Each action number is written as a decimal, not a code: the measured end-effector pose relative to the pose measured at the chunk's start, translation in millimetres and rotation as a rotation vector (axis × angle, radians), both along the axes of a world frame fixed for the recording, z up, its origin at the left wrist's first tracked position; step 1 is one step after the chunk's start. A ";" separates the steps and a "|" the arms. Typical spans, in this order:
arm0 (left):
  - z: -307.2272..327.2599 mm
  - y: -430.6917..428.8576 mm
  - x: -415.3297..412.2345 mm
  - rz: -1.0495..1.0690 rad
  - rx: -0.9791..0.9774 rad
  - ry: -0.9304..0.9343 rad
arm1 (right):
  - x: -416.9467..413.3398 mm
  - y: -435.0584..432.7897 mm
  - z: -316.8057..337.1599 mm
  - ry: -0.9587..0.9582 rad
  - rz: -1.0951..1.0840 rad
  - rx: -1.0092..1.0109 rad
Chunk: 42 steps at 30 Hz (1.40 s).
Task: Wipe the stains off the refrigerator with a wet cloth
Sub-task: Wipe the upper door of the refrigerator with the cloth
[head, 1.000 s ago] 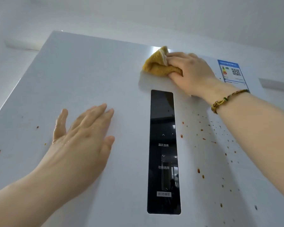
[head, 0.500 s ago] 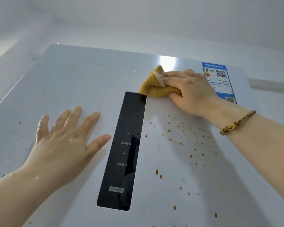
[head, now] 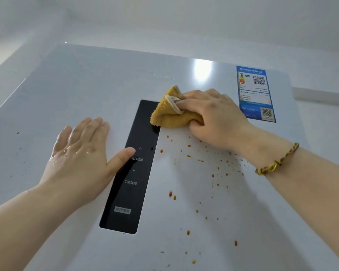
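Stains (head: pixel 170 194) are dotting the refrigerator (head: pixel 86 85) at five o'clock of the cloth (head: pixel 168 117) the right hand (head: pixel 215 118) is gripping — left hand (head: pixel 78 157) is resting flat, fingers straight.

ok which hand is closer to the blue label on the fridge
Right. The right hand, gripping the yellow cloth, sits just left of the blue label. The left hand lies flat on the door, thumb on the black panel, much farther away.

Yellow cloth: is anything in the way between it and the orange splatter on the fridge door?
Nothing visible. The cloth, gripped by the right hand, sits just above the splatter on bare door. The left hand rests beyond the control panel, clear of that path.
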<state>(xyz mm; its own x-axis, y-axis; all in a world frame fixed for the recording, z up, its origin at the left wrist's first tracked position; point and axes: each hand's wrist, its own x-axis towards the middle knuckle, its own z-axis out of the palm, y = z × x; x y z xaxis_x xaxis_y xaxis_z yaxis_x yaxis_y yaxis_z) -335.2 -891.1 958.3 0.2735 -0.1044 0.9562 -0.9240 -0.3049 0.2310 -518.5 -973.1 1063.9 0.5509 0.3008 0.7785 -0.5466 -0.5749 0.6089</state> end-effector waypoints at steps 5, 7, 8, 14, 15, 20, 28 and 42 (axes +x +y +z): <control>-6.3 -1.3 -0.9 0.030 0.050 0.005 | -22.1 -12.4 53.1 -0.317 -0.056 0.115; -7.0 -1.7 -0.5 0.035 0.070 0.009 | -20.1 -14.5 56.3 -0.408 -0.067 0.154; -6.4 -1.0 -0.2 0.038 0.075 0.009 | -17.3 -13.5 50.7 -0.404 -0.085 0.141; -4.8 0.8 1.8 0.019 0.078 0.015 | -7.0 -5.3 -19.7 0.036 0.013 -0.024; -5.4 0.6 2.0 0.018 0.074 0.012 | -11.2 -6.2 -14.0 0.049 -0.021 -0.016; -8.1 -0.8 1.3 -0.022 0.039 -0.001 | -30.1 -19.1 36.7 -0.384 -0.044 0.121; -5.9 -2.3 -6.2 -0.158 -0.048 0.039 | -50.6 -27.0 14.4 -0.061 -0.076 -0.123; 0.8 -17.6 -22.9 -0.073 -0.045 0.083 | -100.9 -66.0 23.4 -0.356 -0.005 -0.007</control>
